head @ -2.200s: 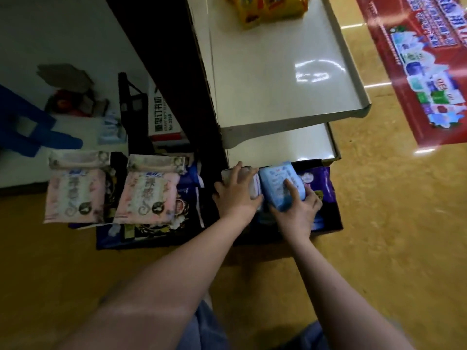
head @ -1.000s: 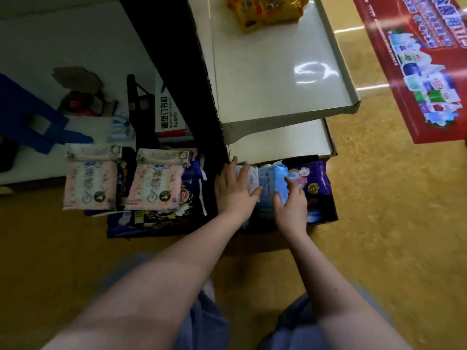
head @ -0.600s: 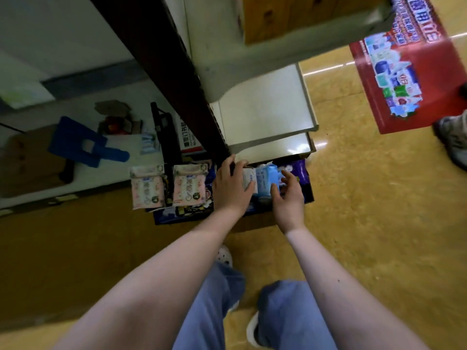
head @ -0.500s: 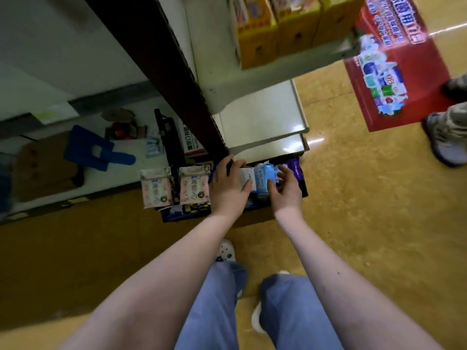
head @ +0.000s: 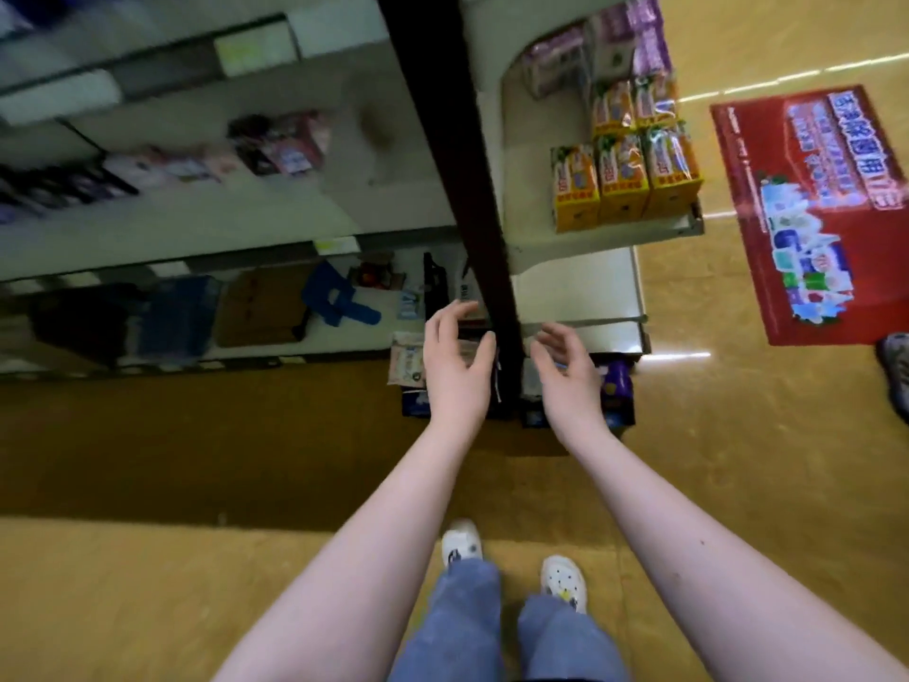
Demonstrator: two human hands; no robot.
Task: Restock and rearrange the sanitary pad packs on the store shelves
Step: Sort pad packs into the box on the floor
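Holding nothing in left hand (head: pixel 457 374) or right hand (head: pixel 565 381), fingers (head: pixel 445 319) loosely curled, apart. Directly beneath, on bottom shelf (head: pixel 575 418): pink pack (head: pixel 407 359) nearest left, purple pack (head: pixel 617 383) nearest right.

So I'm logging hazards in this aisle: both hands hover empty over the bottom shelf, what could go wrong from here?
The orange boxes stand at the shelf front edge, up beyond the left hand and right hand; reaching up could knock them. The purple pack sits outermost down low and might slide off.
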